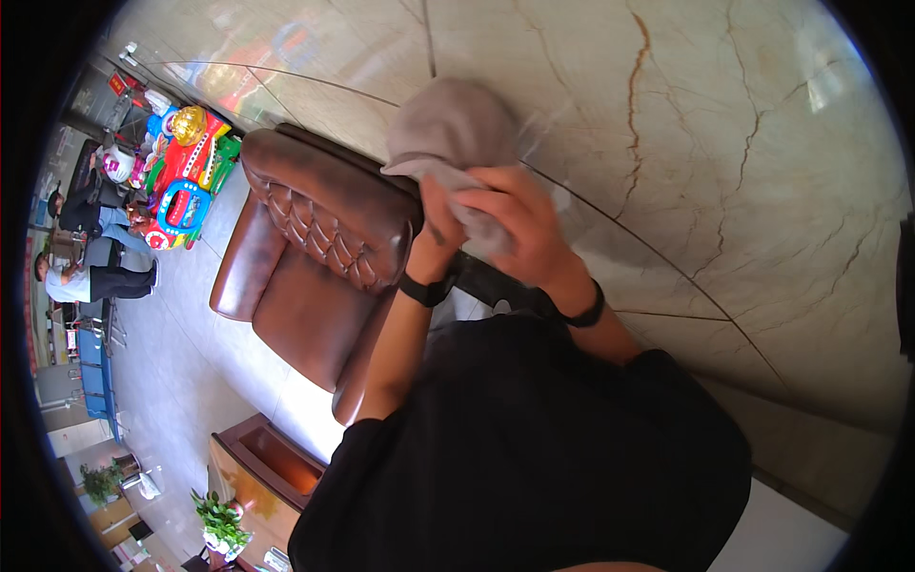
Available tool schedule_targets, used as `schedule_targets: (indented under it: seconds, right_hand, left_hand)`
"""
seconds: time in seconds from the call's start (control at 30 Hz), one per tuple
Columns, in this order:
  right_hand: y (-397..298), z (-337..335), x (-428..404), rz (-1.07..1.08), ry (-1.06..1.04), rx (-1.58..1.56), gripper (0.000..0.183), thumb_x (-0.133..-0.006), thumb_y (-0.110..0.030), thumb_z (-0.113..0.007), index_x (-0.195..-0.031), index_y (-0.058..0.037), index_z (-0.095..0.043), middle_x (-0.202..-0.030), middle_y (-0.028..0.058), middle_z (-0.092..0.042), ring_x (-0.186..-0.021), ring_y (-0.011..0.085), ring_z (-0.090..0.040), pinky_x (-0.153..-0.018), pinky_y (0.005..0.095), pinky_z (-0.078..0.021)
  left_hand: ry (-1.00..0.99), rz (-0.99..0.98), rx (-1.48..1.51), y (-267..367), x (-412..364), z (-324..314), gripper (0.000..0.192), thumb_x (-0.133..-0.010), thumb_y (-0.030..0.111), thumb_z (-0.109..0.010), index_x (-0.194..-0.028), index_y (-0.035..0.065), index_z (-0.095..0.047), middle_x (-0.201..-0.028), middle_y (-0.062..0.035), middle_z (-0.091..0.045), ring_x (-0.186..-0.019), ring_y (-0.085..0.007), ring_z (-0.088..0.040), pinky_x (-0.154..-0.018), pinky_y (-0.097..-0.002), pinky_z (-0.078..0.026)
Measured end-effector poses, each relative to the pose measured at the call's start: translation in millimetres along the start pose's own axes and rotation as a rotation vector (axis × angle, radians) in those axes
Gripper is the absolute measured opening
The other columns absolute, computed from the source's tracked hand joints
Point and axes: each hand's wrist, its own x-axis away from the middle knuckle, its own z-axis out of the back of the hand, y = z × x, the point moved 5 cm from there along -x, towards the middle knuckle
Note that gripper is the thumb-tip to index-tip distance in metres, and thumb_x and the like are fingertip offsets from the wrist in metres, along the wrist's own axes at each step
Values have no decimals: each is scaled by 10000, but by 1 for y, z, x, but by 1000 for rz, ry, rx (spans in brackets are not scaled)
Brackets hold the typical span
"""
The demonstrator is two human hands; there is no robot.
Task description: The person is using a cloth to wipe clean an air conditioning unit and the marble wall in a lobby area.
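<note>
A soft taupe fabric bundle, rounded at the top with a folded edge below, is close to the marble-patterned wall. Whether it is a cap or a folded cloth I cannot tell. My left hand grips its lower folds from the left. From the right, the bent fingers of my right hand close around the same gathered lower part. Both wrists wear dark bands. Parts of the fabric are hidden behind my fingers.
A brown leather armchair stands to my left. Beyond it are a colourful children's ride and two people. A wooden table and a green potted plant appear at lower left. Veined wall panels rise ahead and right.
</note>
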Motion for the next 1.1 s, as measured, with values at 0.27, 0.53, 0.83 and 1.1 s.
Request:
schedule_targets:
  seconds: [0.27,0.53,0.83,1.1]
  right_hand:
    - [-28,156,73,90,401,508,290,-742,-147,-617,-1002,-19,-595,-1003,192,-587,-840,293,-581,-734,376,-486]
    - [-31,174,109,-24,731,827,262,-786,-151,-645,-983,1,-564,-957,183,-566,-802,276,-565,-698,364,-472]
    - [24,59,56,-34,787,664,266,-833,-140,-617,-1040,-28,-493,-1080,180,-547,-999,312,-548,-874,434,-456]
    - [72,-58,-1,-254,250,577,363,-684,-43,-635,-1040,-33,-565,-968,156,-592,-843,353,-589,-739,408,-497]
  left_hand:
    - [-560,-324,509,156,-45,-132,320,-763,152,-675,-1078,126,-626,-1026,-69,-637,-950,-292,-617,-784,-396,-493]
    - [-668,-422,744,174,-47,-146,235,-878,217,-592,-1099,138,-597,-1102,-53,-623,-1062,-225,-590,-896,-351,-485]
    - [-570,-214,860,83,-86,-86,226,-852,195,-602,-1049,87,-626,-1072,-85,-658,-1024,-277,-606,-884,-366,-490]
    - [-521,59,520,-68,-28,-58,397,-762,29,-616,-1157,23,-577,-1095,-185,-615,-1008,-376,-591,-801,-409,-510]
